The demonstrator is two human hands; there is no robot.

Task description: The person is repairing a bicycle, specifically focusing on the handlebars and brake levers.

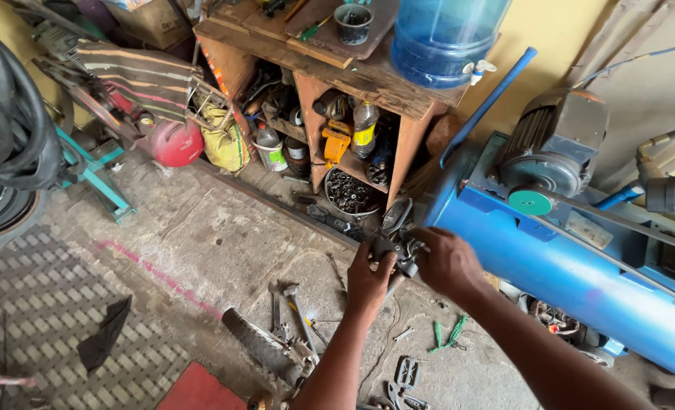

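1. A dark metal part [395, 247] is clamped between the left hand [368, 282] and right hand [447, 262], just left of the blue compressor tank [550, 266].
2. Its long axis cannot be told.
3. A yellow-labelled bottle [364, 125] is seen on the shelf, above-left of the tank.

Both hands, left hand [368, 285] and right hand [447, 262], hold a small dark metal part [395, 250] together; steel spanners [292, 311] lie on the concrete floor [201, 243] below-left.
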